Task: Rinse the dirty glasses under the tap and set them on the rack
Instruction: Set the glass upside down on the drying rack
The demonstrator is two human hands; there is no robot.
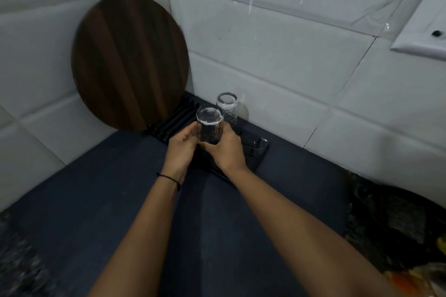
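Note:
A clear glass (pixel 209 125) stands upside down over the black ribbed rack (pixel 255 149) in the counter's far corner. My left hand (pixel 181 149) grips its lower left side and my right hand (pixel 226 152) wraps its lower right side. Whether the glass touches the rack is hidden by my fingers. A second clear glass (pixel 227 106) stands upside down on the rack just behind, close to the tiled wall.
A round dark wooden board (pixel 128 65) with a handle leans in the wall corner, left of the rack. The dark blue counter (pixel 120 200) stretches toward me. A dark sink area (pixel 395 219) lies at the right edge, and a white switch plate (pixel 424 29) hangs on the right wall.

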